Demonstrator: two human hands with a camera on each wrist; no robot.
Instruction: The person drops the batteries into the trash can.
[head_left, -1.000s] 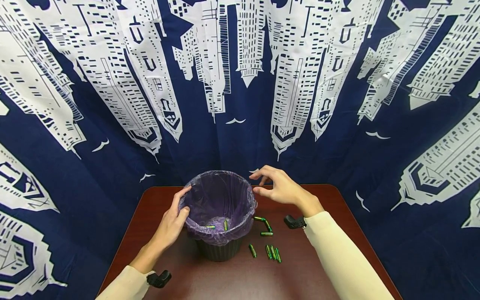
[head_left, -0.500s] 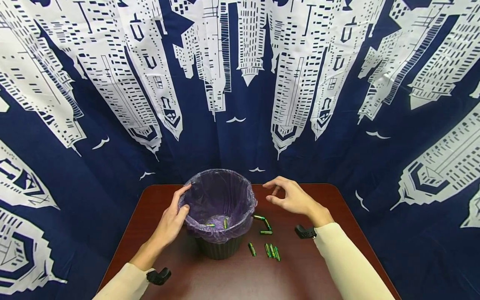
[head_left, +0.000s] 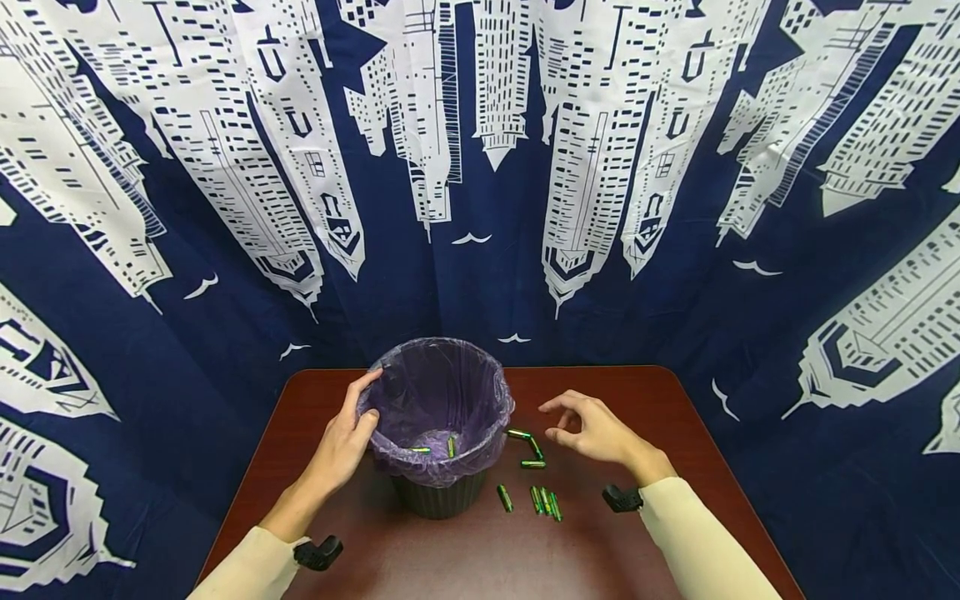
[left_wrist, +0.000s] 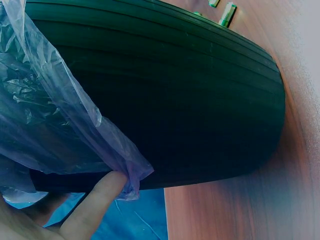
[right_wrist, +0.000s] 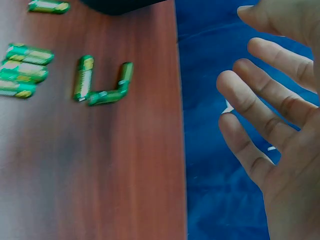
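A dark ribbed trash can (head_left: 438,498) stands on the table, lined with a thin purple bag (head_left: 442,471) folded over its rim. My left hand (head_left: 337,454) grips its left side at the rim. In the left wrist view one finger (left_wrist: 102,197) presses on the bag's edge. Inside the bag lie two green-and-yellow batteries, one upright-looking battery (head_left: 452,447) and one flat battery (head_left: 420,450). My right hand (head_left: 600,429), fingers loosely bent and holding nothing, hovers right of the can. Nearest to it, three batteries (head_left: 533,464) lie end to end in a hooked shape.
A row of three batteries (head_left: 546,502) and a single battery (head_left: 506,498) lie nearer the front, right of the can. The reddish-brown table (head_left: 600,550) ends at the back against a blue curtain (head_left: 465,292) printed with white buildings.
My right hand has moved away from the can's right rim, going right and lower towards the table. The left hand and the batteries keep their places.
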